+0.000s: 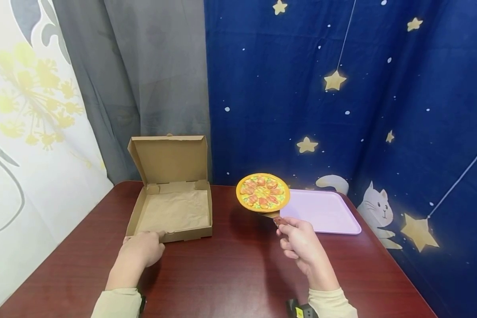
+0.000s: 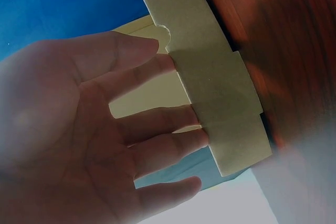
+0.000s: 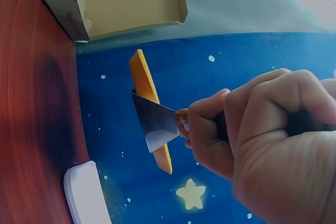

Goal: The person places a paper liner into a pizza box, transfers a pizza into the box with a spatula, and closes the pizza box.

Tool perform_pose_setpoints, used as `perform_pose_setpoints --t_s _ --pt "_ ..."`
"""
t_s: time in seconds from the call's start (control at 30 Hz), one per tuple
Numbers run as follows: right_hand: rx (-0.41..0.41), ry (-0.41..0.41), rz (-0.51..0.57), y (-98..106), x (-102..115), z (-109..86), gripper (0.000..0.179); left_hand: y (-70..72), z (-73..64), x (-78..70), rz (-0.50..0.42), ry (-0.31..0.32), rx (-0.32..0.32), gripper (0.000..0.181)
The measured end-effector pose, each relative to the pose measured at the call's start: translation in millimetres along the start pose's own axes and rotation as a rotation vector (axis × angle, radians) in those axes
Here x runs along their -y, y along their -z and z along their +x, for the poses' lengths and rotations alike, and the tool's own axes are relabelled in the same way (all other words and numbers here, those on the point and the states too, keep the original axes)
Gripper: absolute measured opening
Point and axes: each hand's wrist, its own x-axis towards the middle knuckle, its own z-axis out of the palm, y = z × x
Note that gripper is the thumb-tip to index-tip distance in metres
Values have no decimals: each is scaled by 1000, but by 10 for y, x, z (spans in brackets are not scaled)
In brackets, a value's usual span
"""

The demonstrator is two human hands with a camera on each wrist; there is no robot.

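In the head view, my right hand (image 1: 300, 243) grips the handle of a spatula (image 1: 279, 221) with a flared metal blade. A round toy pizza (image 1: 263, 192) with an orange-yellow rim rests on that blade, raised over the table. The right wrist view shows the spatula blade (image 3: 155, 121) under the pizza (image 3: 144, 77), seen edge-on and tilted. On the left, my left hand (image 1: 141, 249) lies at the front wall of an open cardboard pizza box (image 1: 187, 234). Its fingers are straight and spread, with fingertips (image 2: 181, 184) at the rim of the wall (image 2: 210, 85).
A pale purple tray (image 1: 322, 212) lies at the right on the dark red table (image 1: 222, 274), partly behind the pizza. The box's raised lid (image 1: 171, 159) stands near the grey curtain (image 1: 175, 66). A blue star-patterned curtain (image 1: 278, 97) hangs behind the table.
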Motion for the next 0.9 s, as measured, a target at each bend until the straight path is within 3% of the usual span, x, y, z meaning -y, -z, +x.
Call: perform_pose_setpoints --t_s 0.9 --pt "41 -8 -12 -134 9 -61 21 52 -83 -70 -5 19 3 45"
